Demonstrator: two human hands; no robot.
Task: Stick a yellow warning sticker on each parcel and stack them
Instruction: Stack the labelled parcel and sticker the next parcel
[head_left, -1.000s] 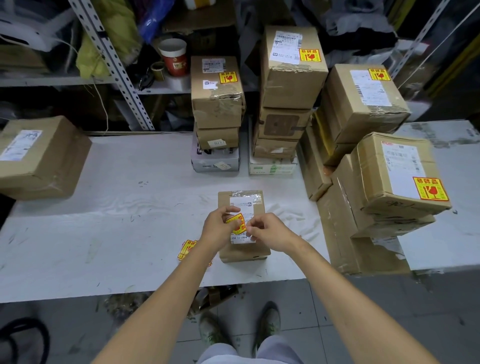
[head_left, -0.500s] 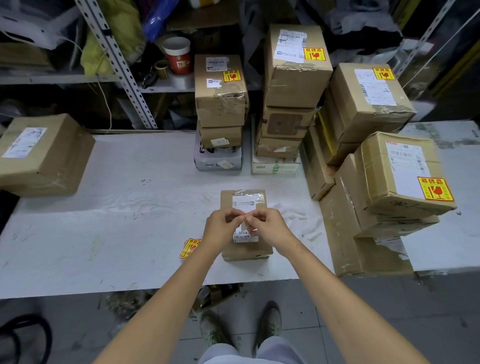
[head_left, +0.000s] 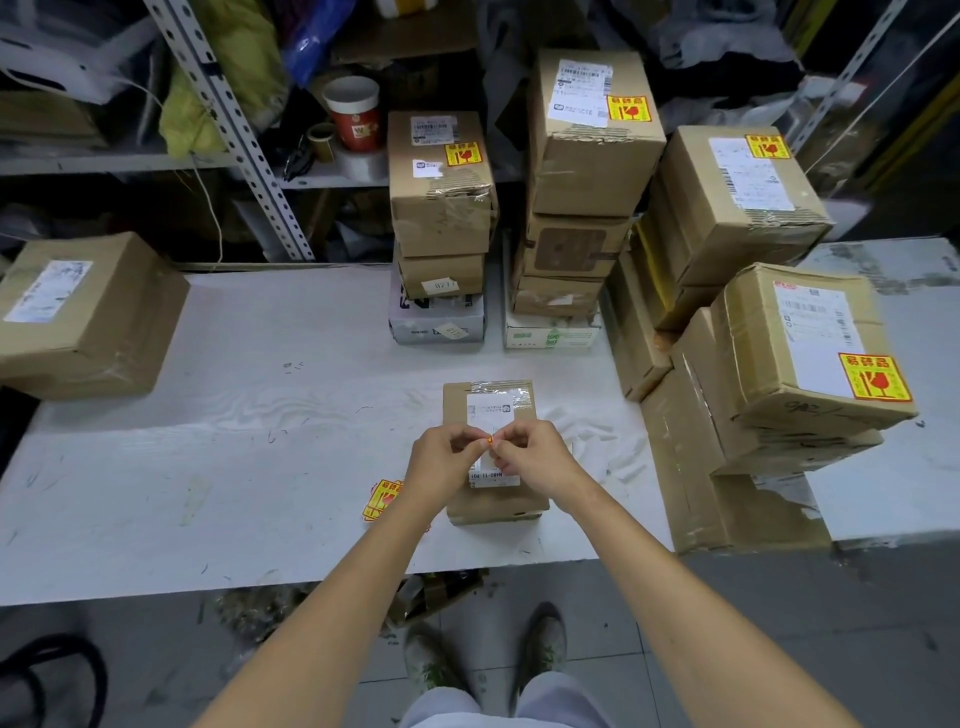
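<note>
**Entry: stickering and stacking, state of progress**

- **In hand:** the left hand (head_left: 441, 462) and right hand (head_left: 535, 460) are meeting fingertip to fingertip, both pinching one sticker (head_left: 490, 441). Only an orange-yellow sliver of it is showing between the fingers. It is hovering just above the small parcel (head_left: 457, 402) and not yet touching it. Judged step: the backing is probably being peeled off.
- **Small parcel:** it is lying flat near the front edge of the table (head_left: 234, 467), white label up. No yellow sticker is showing on it, though the hands are covering part of its top.
- **Spare stickers** (head_left: 384, 499): these are lying on the table just left of the small parcel, partly under the left forearm.
- **Done, as far as seen:** four stacked parcels are already wearing yellow stickers: the rear-left top box (head_left: 441, 208), the tall centre top box (head_left: 592, 156), the rear-right box (head_left: 737, 208) and the front-right box (head_left: 769, 353). The lower boxes are hiding their tops, so their state cannot be told.
- **Remaining:** the small parcel is waiting for its sticker and then stacking. The left parcel (head_left: 119, 322) is sitting alone and well apart, showing a white label only, so it is likely needing both steps too.
- **Judgement:** the task is looking well past halfway.
</note>
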